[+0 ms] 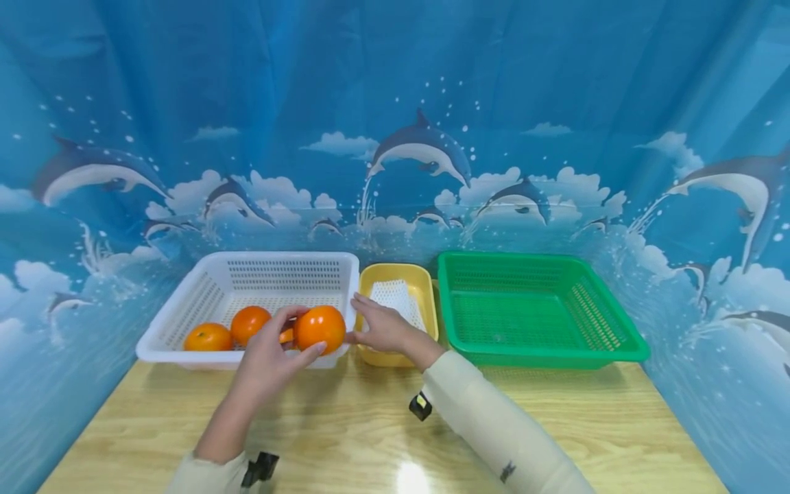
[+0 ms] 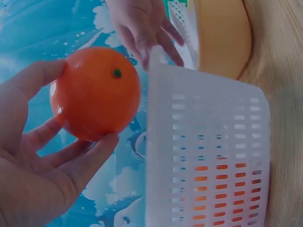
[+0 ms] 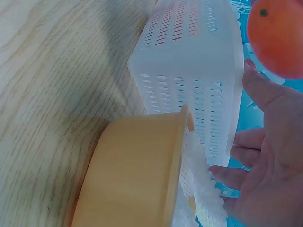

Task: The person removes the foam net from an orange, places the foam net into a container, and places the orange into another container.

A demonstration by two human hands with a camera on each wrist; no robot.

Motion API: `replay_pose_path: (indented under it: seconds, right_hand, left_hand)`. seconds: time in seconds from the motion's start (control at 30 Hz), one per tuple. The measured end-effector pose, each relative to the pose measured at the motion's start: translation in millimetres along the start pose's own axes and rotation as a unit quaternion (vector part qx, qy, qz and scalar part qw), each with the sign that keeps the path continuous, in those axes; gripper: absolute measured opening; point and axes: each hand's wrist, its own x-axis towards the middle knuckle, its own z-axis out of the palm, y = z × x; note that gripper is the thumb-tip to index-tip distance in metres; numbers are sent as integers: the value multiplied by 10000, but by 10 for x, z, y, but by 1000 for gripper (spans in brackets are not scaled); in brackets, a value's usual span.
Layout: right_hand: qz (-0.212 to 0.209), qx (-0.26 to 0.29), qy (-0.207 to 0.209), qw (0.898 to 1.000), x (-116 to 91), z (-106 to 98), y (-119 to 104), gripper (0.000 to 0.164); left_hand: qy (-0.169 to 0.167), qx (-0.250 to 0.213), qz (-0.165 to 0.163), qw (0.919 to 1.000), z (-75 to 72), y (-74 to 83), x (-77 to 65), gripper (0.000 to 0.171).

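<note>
My left hand [image 1: 268,360] grips an orange [image 1: 322,328] between thumb and fingers, above the front right part of a white basket [image 1: 157,326]. In the left wrist view that orange [image 2: 94,92] shows a small green stem spot. My right hand [image 1: 389,329] has its fingers extended beside the basket's right rim, over a yellow bin [image 1: 430,291]. Its thumb [image 3: 265,87] is close to the held orange, but I cannot tell whether they touch. An orange [image 1: 208,337] and another orange [image 1: 249,324] lie in the white basket. One more orange piece shows partly behind my left hand.
White foam netting [image 1: 395,296] lies in the yellow bin. To the right stands a green basket [image 1: 543,357] with perforated sides. All the containers are lined up on a wooden table [image 1: 345,432], with a blue dolphin curtain [image 1: 296,82] behind.
</note>
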Motion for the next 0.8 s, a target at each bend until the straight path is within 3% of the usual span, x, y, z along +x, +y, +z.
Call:
replay_pose_path:
  seconds: [0.33,0.8]
  right_hand:
    - [101,77,27,9999,-4,-8,-7,87]
    - [162,248,-15,9996,-12,5,7,89]
  left_hand:
    - [400,363,-130,9985,120,-142,205,64]
    - [92,1191,-156,9927,251,-307,373,61]
